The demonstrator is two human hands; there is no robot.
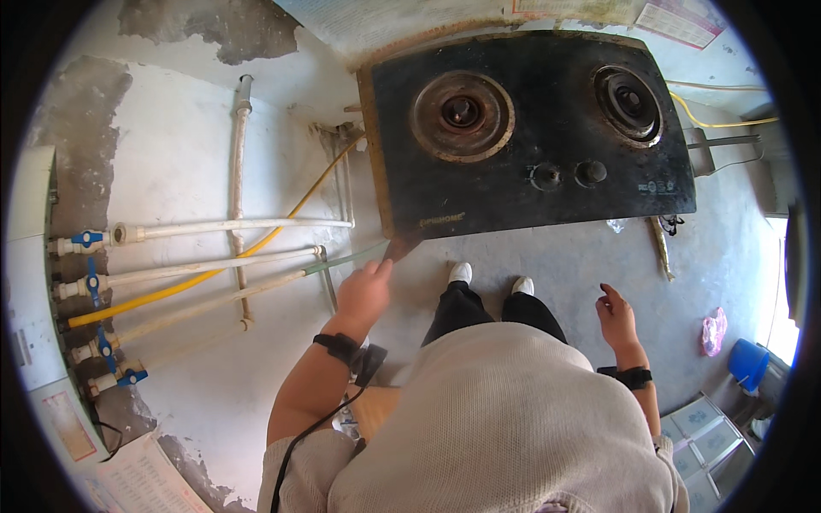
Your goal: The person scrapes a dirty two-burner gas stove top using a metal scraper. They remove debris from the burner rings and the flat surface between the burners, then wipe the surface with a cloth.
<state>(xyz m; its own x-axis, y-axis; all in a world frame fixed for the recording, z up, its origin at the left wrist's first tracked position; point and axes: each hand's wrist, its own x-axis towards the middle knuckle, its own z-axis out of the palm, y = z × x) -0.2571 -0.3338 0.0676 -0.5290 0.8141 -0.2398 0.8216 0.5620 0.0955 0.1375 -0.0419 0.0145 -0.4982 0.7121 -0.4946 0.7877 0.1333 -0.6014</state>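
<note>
My left hand [364, 292] grips a flat reddish-brown piece [403, 247], perhaps a blade or scraper. Its far end meets the front left corner of a black two-burner gas cooktop [500, 192], and whether it touches is unclear. Soot and rust mark the left burner [462, 115] and the right burner [627, 106]. Two control knobs, the left knob [547, 175] and the right knob [591, 172], sit near the front edge. Over the floor at my right side, my right hand [617, 317] hangs with nothing in it, fingers loosely bent.
White pipes [192, 227] with blue-handled valves [86, 239] run along the left wall, crossed by a yellow gas hose [269, 240]. A pink plastic bag [713, 332] and a blue bucket [748, 365] are at the right. A cabinet with patterned panels [702, 423] stands at lower right.
</note>
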